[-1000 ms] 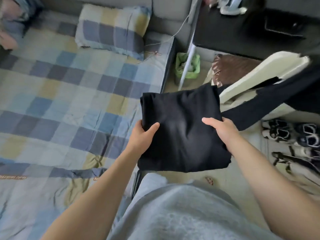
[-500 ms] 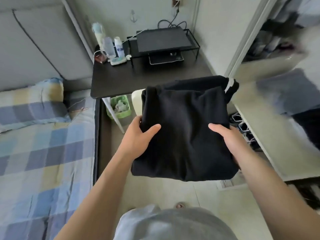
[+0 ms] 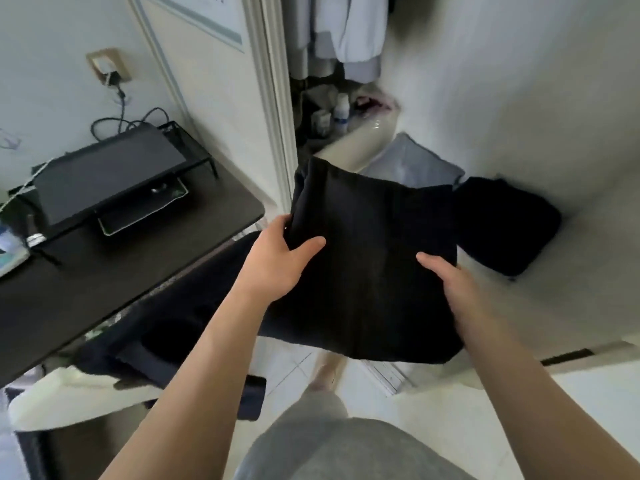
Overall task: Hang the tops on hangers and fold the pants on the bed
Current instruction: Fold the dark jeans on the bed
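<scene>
**A:** Two hands on one thing, going by the head view. The left hand [image 3: 277, 261] and the right hand [image 3: 450, 289] hold a folded black garment [image 3: 374, 271] up in the air in front of the person.

**B:** How's the grip on each side?

**A:** The left grip pinches the garment's left edge, with the thumb on top and the fingers tucked underneath, out of sight. The right grip does the same at the right edge, thumb laid flat across the cloth.

**B:** Is the garment resting on anything?

**A:** No, it touches only the hands. It hangs over the pale floor [image 3: 433, 410], near a white door frame [image 3: 273, 98] on its left.

**B:** And past the frame?

**A:** Light clothes [image 3: 346, 36] hang up high. Lower down, a grey folded piece [image 3: 415, 164] lies just beyond the held garment's far edge. A dark folded pile [image 3: 509, 223] sits beside it on a pale surface, to the right of the held garment.

**B:** What's on the left?

**A:** A dark desk [image 3: 104, 289] carrying a black screen [image 3: 107, 174] on a wire stand, with cables running up to a wall outlet [image 3: 105, 65]. Near the desk's front edge, another black garment [image 3: 166, 323] is draped over a pale chair [image 3: 69, 393]. At the very bottom I can see the person's grey shorts [image 3: 329, 445].
</scene>
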A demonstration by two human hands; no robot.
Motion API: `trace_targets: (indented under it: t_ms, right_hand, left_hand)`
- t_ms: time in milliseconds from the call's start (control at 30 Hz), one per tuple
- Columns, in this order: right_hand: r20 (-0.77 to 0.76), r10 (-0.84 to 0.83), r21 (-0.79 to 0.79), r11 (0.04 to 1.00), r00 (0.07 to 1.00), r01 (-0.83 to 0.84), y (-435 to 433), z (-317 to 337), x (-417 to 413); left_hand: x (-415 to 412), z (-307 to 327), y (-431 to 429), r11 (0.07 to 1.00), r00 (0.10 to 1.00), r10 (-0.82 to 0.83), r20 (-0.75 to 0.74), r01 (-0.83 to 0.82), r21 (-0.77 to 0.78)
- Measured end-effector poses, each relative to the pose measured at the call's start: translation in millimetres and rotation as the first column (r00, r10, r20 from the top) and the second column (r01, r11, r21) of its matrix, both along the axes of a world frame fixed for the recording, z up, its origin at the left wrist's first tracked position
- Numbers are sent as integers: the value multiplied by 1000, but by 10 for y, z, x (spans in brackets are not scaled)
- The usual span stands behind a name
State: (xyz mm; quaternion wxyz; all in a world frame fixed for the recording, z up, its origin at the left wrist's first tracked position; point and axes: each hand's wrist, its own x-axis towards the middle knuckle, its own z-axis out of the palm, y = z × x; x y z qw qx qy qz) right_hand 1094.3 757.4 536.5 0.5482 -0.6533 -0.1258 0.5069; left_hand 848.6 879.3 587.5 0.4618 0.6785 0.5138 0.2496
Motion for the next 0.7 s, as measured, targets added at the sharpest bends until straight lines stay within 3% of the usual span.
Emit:
trace_targets:
  t_ms: [400, 700]
  right_hand:
    - [-95, -397, -80, 917, 913, 390, 1410, -349, 800]
    - [-83, -547, -147, 834, 833, 532, 2153, -796, 1554]
  left_hand:
    - [1796, -509, 2365, 932, 921, -354, -163, 334, -139]
    - [2952, -1258, 3339, 869, 870, -481, -112, 455, -195]
